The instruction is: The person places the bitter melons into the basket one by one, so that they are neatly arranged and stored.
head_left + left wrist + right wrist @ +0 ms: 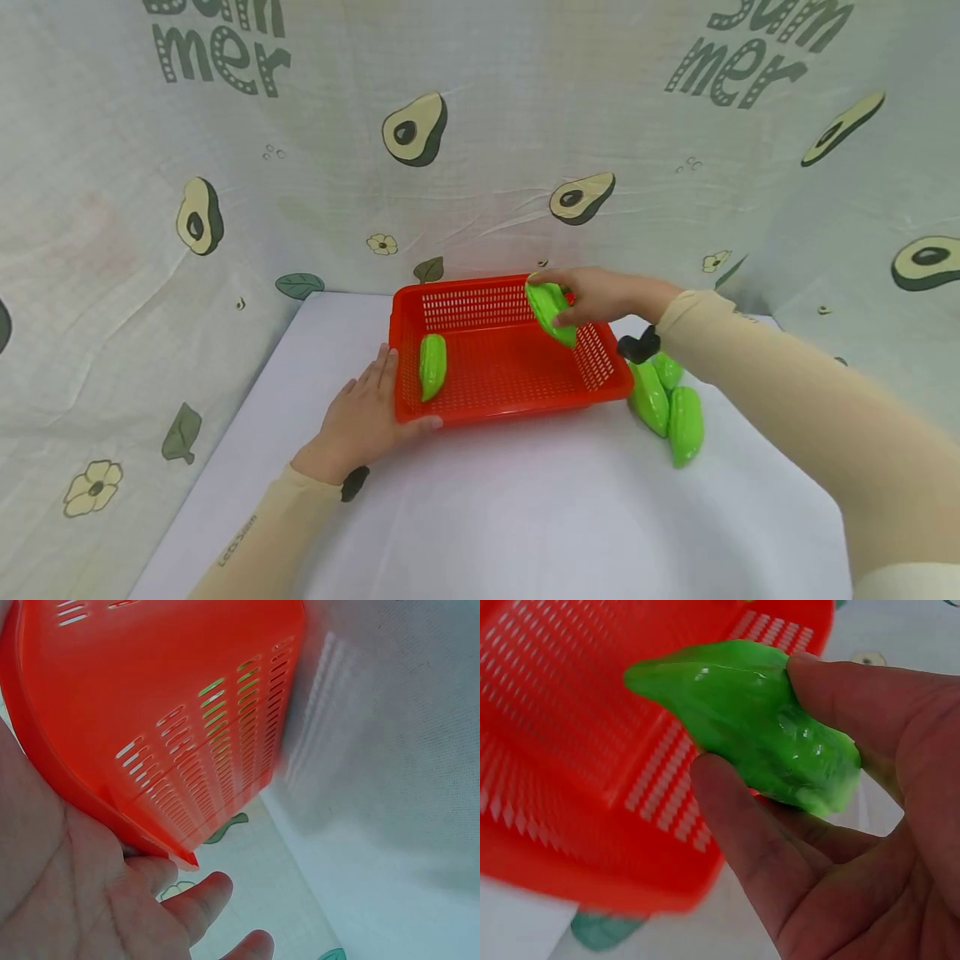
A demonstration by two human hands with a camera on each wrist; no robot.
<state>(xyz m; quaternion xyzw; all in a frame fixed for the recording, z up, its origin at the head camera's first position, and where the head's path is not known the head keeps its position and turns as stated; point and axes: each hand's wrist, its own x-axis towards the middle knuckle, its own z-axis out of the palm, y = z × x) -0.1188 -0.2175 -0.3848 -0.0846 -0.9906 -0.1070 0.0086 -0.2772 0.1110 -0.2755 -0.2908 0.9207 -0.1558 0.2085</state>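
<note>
A red plastic basket (pixel 487 417) with slotted walls stands on the table. Over its right end, my right hand (pixel 596 293) pinches a glossy green bitter melon (pixel 551 310) between thumb and fingers. In the right wrist view that bitter melon (pixel 742 712) points its tapered tip towards the basket's inside. Another bitter melon (pixel 432 367) lies in the basket near its left wall. Against the basket's left front corner rests my left hand (pixel 363 417), fingers extended along the left rim and thumb by the front rim. The left wrist view shows the palm (pixel 67 885) against the rim.
Several more green bitter melons (pixel 686 425) lie on the table right of the basket, partly under the right forearm. A cloth printed with avocados (pixel 415 130) hangs behind and at both sides. The white tabletop (pixel 525 517) extends in front of the basket.
</note>
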